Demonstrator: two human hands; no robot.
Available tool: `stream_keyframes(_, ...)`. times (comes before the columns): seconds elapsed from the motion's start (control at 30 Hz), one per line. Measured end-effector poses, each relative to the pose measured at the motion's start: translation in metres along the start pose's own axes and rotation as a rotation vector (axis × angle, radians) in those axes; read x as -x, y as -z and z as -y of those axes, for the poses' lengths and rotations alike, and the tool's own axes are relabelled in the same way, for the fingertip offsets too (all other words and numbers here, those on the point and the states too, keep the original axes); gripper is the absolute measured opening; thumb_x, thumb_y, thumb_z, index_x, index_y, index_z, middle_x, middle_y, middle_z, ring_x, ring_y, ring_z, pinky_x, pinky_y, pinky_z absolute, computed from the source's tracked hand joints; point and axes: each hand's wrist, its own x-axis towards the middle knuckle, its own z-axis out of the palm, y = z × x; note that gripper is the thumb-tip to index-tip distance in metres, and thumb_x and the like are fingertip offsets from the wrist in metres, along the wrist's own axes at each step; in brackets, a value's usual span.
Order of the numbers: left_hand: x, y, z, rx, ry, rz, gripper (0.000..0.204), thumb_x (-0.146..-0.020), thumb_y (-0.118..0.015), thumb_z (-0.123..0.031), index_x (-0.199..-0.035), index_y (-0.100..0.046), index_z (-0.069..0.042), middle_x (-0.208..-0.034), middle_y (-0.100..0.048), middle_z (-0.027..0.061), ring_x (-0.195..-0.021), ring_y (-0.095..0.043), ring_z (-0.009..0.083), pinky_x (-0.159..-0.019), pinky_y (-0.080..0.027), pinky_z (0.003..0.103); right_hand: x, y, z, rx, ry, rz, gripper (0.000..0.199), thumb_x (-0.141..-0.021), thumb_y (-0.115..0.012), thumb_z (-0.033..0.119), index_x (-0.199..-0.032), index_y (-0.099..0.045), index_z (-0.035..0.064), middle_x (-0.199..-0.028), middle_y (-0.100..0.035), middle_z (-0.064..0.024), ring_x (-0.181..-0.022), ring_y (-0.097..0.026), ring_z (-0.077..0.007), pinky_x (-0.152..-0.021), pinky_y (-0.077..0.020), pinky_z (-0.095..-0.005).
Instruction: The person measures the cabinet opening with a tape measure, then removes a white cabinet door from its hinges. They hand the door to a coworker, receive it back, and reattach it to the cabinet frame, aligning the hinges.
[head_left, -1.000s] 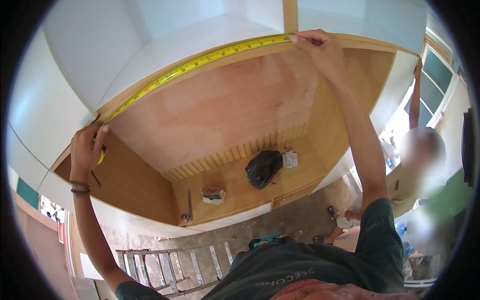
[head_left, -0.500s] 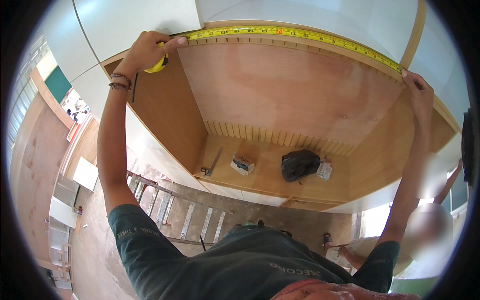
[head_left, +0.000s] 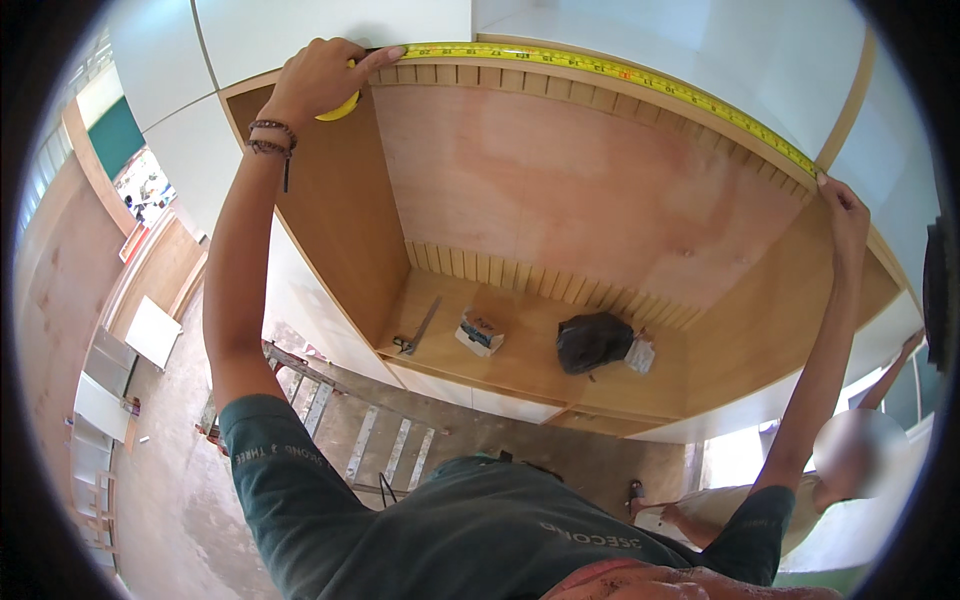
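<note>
The head view shows the left hand (head_left: 318, 80) clenched around the round yellow case of the tape measure (head_left: 342, 103) at the top left corner of the open plywood cabinet (head_left: 560, 190), while the fingers of the right hand (head_left: 843, 208) pinch the end of the yellow tape blade (head_left: 620, 72), stretched along the upper front edge. Lower inside lie a black plastic bag (head_left: 592, 340), a small cardboard box (head_left: 480, 331) and a metal square (head_left: 420, 328). Below the cabinet stand an aluminium ladder (head_left: 350, 440) and another person (head_left: 850, 460).
</note>
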Motion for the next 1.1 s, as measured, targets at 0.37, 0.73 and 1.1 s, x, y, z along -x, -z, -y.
stream_keyframes(0.37, -0.001, 0.001, 0.001, 0.022, -0.021, -0.002, 0.076, -0.087, -0.047, -0.078, -0.079, -0.077, -0.009, -0.052, -0.058, 0.0064, -0.057, -0.063, 0.0233, -0.061, -0.054, 0.039, 0.005, 0.003, 0.007, -0.007, -0.018, 0.018, 0.037, -0.087, -0.076, 0.035, -0.106, -0.076, 0.0042, -0.095, -0.070, -0.0035, -0.095, -0.061, -0.0133, -0.092, -0.0430, -0.0285)
stream_keyframes(0.73, -0.001, 0.000, 0.002, 0.032, -0.073, -0.004, 0.075, -0.088, -0.047, -0.077, -0.080, -0.078, -0.009, -0.052, -0.058, 0.0065, -0.054, -0.062, 0.0230, -0.059, -0.054, 0.039, 0.008, 0.001, 0.008, -0.017, -0.027, 0.012, 0.037, -0.088, -0.076, 0.035, -0.107, -0.075, 0.0035, -0.094, -0.071, -0.0039, -0.095, -0.061, -0.0138, -0.092, -0.0430, -0.0293)
stream_keyframes(1.1, 0.004, 0.003, 0.001, 0.046, -0.062, -0.015, 0.072, -0.089, -0.048, -0.075, -0.083, -0.079, -0.010, -0.054, -0.062, 0.0057, -0.057, -0.065, 0.0228, -0.060, -0.054, 0.037, 0.006, 0.000, 0.006, -0.024, -0.019, 0.009, 0.034, -0.089, -0.075, 0.032, -0.107, -0.075, 0.0029, -0.094, -0.071, -0.0042, -0.093, -0.062, -0.0135, -0.091, -0.0443, -0.0280)
